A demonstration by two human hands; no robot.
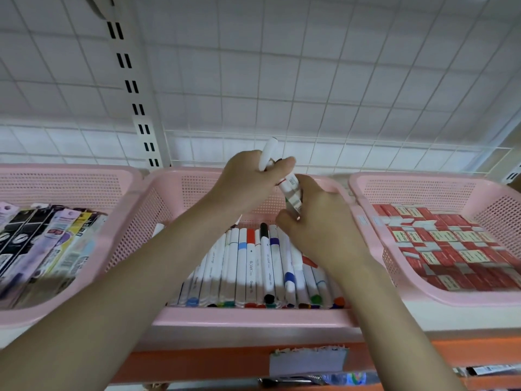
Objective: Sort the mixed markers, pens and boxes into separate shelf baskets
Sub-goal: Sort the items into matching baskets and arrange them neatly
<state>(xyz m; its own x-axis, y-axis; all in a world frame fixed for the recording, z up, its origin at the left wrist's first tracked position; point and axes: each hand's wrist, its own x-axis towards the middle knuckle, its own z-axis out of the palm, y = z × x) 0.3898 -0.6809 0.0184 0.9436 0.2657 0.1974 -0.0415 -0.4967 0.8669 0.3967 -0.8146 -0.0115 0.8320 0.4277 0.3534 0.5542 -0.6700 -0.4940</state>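
Note:
Three pink baskets stand side by side on the shelf. The middle basket [248,317] holds a row of several white markers [253,266] with coloured caps. My left hand [251,176] is raised above its back wall and grips a couple of white markers [267,155] that stick up out of the fist. My right hand [318,221] is just below and to the right, its fingers curled around the lower part of a white marker [291,193] whose upper end reaches the left hand. The left basket [70,176] holds packaged pens [53,244]. The right basket [423,182] is filled with small red boxes [451,249].
A white wire grid panel [310,80] forms the back and top of the shelf, with a slotted upright [135,88] at left. An orange shelf edge [211,362] with a paper label [307,361] runs below. More pens [310,379] lie on the lower shelf.

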